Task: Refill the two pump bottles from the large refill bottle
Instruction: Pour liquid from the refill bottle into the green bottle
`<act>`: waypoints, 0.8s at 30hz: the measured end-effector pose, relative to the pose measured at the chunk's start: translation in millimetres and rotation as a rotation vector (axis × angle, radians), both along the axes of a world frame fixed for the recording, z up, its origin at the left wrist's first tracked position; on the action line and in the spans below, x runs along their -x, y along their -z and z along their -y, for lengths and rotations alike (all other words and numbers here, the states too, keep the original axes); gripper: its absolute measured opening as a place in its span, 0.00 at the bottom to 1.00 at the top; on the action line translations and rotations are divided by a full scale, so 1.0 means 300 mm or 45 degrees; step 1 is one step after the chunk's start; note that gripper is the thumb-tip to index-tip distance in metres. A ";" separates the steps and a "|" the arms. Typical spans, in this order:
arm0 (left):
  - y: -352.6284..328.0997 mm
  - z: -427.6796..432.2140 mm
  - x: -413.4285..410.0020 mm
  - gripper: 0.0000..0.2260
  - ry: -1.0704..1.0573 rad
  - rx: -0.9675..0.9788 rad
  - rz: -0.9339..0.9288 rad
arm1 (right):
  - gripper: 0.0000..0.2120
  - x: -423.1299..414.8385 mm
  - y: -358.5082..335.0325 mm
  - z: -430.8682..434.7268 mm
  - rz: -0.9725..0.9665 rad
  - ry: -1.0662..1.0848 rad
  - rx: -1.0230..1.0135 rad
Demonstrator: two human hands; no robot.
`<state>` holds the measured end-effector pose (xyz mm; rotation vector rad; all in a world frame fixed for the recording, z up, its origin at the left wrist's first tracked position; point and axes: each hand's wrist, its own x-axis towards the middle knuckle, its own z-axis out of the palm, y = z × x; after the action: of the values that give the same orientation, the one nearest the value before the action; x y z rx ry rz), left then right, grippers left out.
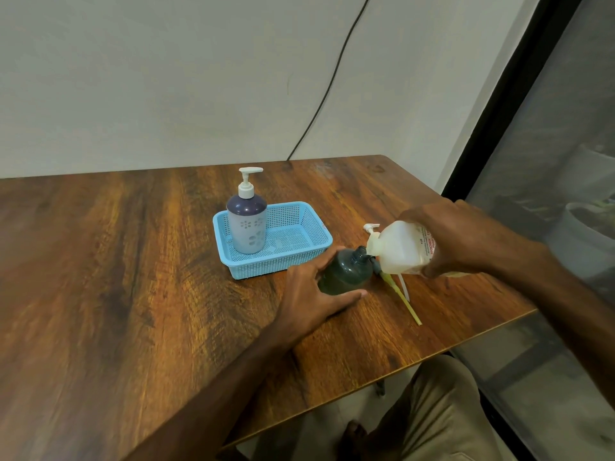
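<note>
A dark green pump bottle (346, 272) stands on the wooden table (133, 277) with its pump removed and its neck open. My left hand (309, 294) holds it around the lower side. My right hand (456, 237) grips the large whitish refill bottle (402, 249), tipped on its side with its mouth against the green bottle's neck. The removed pump head (371, 227) and its yellowish dip tube (404, 302) lie on the table behind and below the refill bottle. A second pump bottle (247, 224), pale with a dark top and a white pump, stands in the blue basket (299, 257).
The table's right edge (466, 341) runs diagonally close to the bottles. A black cable (327, 91) hangs down the wall behind. A dark window frame (506, 104) stands at the right. My knee (439, 414) shows below the table edge.
</note>
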<state>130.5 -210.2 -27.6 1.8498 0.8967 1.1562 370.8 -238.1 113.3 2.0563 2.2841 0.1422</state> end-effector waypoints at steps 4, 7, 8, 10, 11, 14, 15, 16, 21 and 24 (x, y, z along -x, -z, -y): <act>0.002 0.002 -0.001 0.36 -0.003 0.002 -0.001 | 0.44 0.005 -0.006 0.006 0.008 -0.010 -0.011; 0.001 0.003 -0.001 0.36 -0.005 0.000 0.005 | 0.44 0.005 -0.009 0.007 0.025 -0.022 -0.009; 0.000 0.004 -0.001 0.36 -0.001 0.006 0.011 | 0.44 0.002 -0.008 0.005 0.018 -0.027 -0.007; -0.002 0.005 -0.001 0.35 0.008 0.013 0.018 | 0.44 -0.001 -0.004 0.003 0.000 -0.023 -0.002; -0.003 0.007 -0.002 0.36 0.010 0.016 0.021 | 0.44 -0.002 -0.002 0.003 -0.003 -0.020 -0.002; -0.004 0.007 -0.001 0.35 0.014 0.016 0.028 | 0.44 0.002 -0.003 0.002 0.011 -0.016 -0.003; -0.005 0.007 -0.001 0.35 0.017 0.013 0.029 | 0.44 0.002 -0.005 0.003 0.016 -0.015 -0.005; -0.005 0.006 0.000 0.34 0.020 0.010 0.030 | 0.44 0.002 -0.006 0.002 0.017 -0.013 -0.004; -0.006 0.007 0.000 0.34 0.023 -0.002 0.032 | 0.44 -0.010 0.003 -0.005 0.019 -0.017 -0.017; -0.010 0.008 0.001 0.33 0.023 -0.012 0.036 | 0.45 -0.026 0.016 -0.018 -0.020 -0.004 0.003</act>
<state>130.3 -212.6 -24.6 1.8414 0.8587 1.1746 378.5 -232.6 108.4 2.0601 2.2958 0.1241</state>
